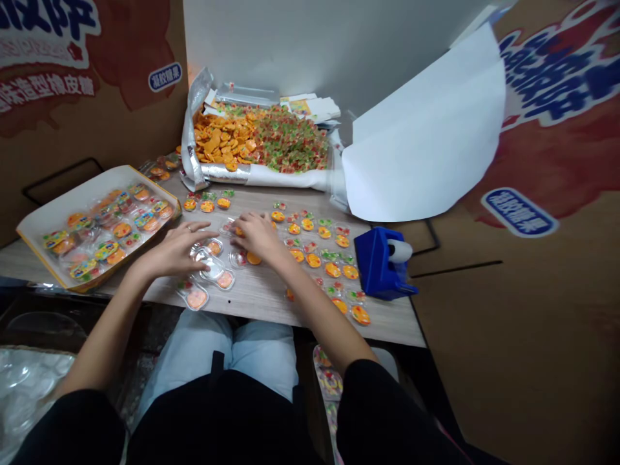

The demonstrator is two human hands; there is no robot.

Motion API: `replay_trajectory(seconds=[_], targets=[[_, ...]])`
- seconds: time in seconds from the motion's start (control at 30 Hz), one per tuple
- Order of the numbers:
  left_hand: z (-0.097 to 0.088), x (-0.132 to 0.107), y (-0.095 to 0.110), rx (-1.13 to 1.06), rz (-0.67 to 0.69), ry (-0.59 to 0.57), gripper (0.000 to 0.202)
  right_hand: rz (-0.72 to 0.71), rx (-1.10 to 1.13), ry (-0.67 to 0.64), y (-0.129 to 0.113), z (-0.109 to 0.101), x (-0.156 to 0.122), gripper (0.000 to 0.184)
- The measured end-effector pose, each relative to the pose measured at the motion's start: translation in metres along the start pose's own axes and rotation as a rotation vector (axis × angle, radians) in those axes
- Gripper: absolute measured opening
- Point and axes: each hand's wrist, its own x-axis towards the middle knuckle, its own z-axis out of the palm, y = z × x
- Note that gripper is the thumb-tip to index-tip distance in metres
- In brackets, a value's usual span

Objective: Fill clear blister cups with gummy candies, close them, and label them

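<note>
My left hand (179,250) hovers low at the table's left part, thumb and fingers spread around clear plastic shells (211,267). Whether it touches them I cannot tell. My right hand (259,234) is bent down just across from it, its fingers closed at a clear shell; an orange disc-shaped gummy shows by the fingertips, and what they pinch is hidden. Shells with paler discs (197,298) lie in front of my left hand. Right of my right hand, rows of shells hold orange gummies (332,269) with red and green bits.
A lined box of loose orange, red and green gummies (290,139) stands at the back. At left is an open carton (36,229) of packed candies. A blue tape dispenser (375,263) sits at the right edge, below a hanging white sheet (426,129). Printed cardboard boxes (547,310) flank the table.
</note>
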Motion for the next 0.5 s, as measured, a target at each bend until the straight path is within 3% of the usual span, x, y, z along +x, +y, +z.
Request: replay_trajectory(seconds=[0.1,0.23,0.4,0.5], targets=[[0.007,-0.008,0.002,0.193,-0.041,-0.12,0.069,-0.008,-0.007,-0.047,0.003,0.009,0.004,0.014],[0.017,-0.004,0.003,0.251,0.012,-0.164,0.059,-0.034,0.086,-0.091,0.009,0.006,0.009,0.02],[0.019,0.004,0.003,0.239,0.073,-0.102,0.043,-0.002,0.118,-0.019,0.01,-0.013,0.01,0.038],[0.016,0.003,0.004,0.191,0.071,-0.048,0.041,0.002,0.078,-0.008,0.004,-0.011,0.009,0.035]])
